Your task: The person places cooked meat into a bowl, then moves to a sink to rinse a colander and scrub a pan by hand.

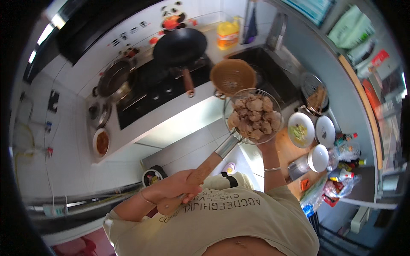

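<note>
My left hand (173, 187) is wrapped round the wooden handle of a wire skimmer (225, 147). The skimmer's round mesh basket is full of pale brown meat chunks (255, 112) and hangs over the floor gap near the sink. Under the basket's near right edge is my right hand (267, 147); its fingers are hidden behind the mesh and meat, so what it holds or touches does not show. Just beyond the basket, a brown colander (232, 76) sits by the edge of the dark sink (267, 70).
A black wok (179, 48) stands on the black hob (147, 91), a metal pot (116, 81) to its left. A dish of red-brown sauce (102, 143) lies at the counter's left end. Right, the wooden worktop (284, 155) bears a plate of chopped vegetables (300, 130), bowls and bottles.
</note>
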